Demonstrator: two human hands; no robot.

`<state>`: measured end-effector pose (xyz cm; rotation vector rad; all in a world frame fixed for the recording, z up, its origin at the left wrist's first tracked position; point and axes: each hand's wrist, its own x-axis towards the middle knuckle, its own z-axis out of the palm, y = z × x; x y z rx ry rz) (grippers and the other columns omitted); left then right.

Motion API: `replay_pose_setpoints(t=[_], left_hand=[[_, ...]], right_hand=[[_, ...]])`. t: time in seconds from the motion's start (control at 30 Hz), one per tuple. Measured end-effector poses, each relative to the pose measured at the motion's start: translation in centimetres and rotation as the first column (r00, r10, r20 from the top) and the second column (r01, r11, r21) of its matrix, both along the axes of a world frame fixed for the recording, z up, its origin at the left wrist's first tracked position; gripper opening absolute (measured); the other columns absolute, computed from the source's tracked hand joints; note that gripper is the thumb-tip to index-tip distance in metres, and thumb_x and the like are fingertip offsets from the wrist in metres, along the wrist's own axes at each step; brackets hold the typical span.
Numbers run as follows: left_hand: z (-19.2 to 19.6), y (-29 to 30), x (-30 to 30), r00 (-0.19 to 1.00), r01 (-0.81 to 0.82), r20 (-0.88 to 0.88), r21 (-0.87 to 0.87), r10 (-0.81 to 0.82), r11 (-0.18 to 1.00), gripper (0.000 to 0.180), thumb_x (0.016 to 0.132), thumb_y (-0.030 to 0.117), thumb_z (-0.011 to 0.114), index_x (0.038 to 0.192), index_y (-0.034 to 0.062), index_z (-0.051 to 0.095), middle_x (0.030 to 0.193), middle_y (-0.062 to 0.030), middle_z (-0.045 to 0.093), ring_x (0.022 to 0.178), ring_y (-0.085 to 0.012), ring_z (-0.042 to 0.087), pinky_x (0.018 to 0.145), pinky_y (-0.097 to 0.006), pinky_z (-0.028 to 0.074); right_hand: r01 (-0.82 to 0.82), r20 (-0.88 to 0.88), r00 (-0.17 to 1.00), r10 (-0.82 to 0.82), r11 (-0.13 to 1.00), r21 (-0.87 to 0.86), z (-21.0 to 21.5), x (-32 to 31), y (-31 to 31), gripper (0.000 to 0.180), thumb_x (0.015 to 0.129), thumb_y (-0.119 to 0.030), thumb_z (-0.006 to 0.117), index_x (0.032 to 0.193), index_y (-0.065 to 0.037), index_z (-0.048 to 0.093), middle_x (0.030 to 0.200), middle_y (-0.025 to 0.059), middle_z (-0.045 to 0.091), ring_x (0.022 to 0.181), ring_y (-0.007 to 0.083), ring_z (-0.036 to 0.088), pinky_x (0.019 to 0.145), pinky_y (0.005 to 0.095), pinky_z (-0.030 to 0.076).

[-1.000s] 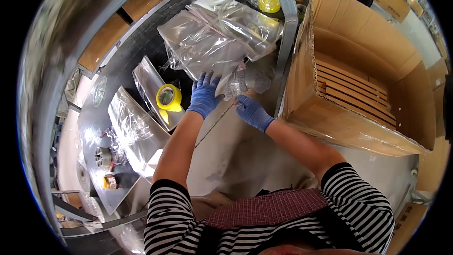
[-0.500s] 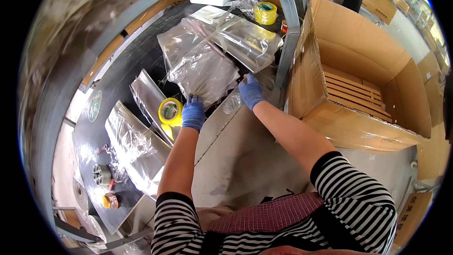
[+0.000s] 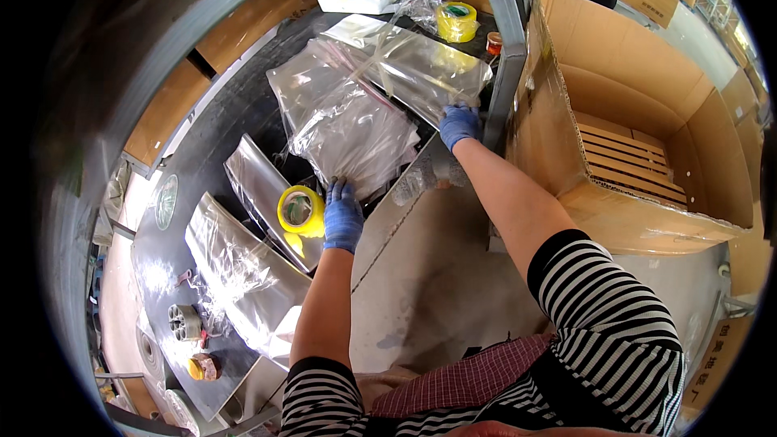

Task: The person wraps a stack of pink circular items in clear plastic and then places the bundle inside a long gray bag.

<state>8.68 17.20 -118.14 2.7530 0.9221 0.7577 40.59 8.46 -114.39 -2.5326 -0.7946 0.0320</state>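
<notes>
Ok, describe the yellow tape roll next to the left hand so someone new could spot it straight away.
On the dark workbench, find the left hand in a blue glove at the near edge of the clear plastic bags. The tape roll lies just left of that hand, far nearer than the other yellow roll.

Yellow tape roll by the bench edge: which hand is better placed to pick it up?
Probably the left hand: it rests right beside the yellow tape roll. The right hand is farther away, gripping the clear plastic bags.

A packing workshop or warehouse, shown by the large open cardboard box (image 3: 639,137), rolls of yellow tape (image 3: 300,210), clear plastic bags (image 3: 348,125) and a dark metal tabletop (image 3: 206,154).
</notes>
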Motion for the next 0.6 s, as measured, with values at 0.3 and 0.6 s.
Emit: replay_pose_setpoints(t=[0.3,0.6], left_hand=[[0.4,-0.3,0.1,0.999,0.022,0.028,-0.003,-0.022,1.0,0.04,0.082,0.005,0.056,0.122,0.0027,0.058,0.134,-0.0216,0.053,0.129,-0.0428,0.045,0.109,-0.048,0.039],[1.4,-0.6,2.8,0.995,0.08,0.066,0.01,-0.08,0.997,0.04,0.083,0.005,0.055,0.123,0.0036,0.058,0.134,-0.0216,0.054,0.129,-0.0425,0.046,0.109,-0.048,0.04]], right_hand=[[0.04,-0.011,0.999,-0.038,0.96,0.278,-1.9,1.9,2.0,0.033,0.085,-0.036,0.066,0.1,-0.007,0.071,0.113,0.0206,0.065,0.1,0.0369,0.066,0.091,0.0453,0.051],[0.417,-0.468,0.851,-0.237,0.846,0.331,-3.9,8.1,3.9,0.04,0.076,-0.037,0.071,0.097,-0.003,0.07,0.102,0.0243,0.07,0.094,0.0372,0.069,0.085,0.0409,0.053]])
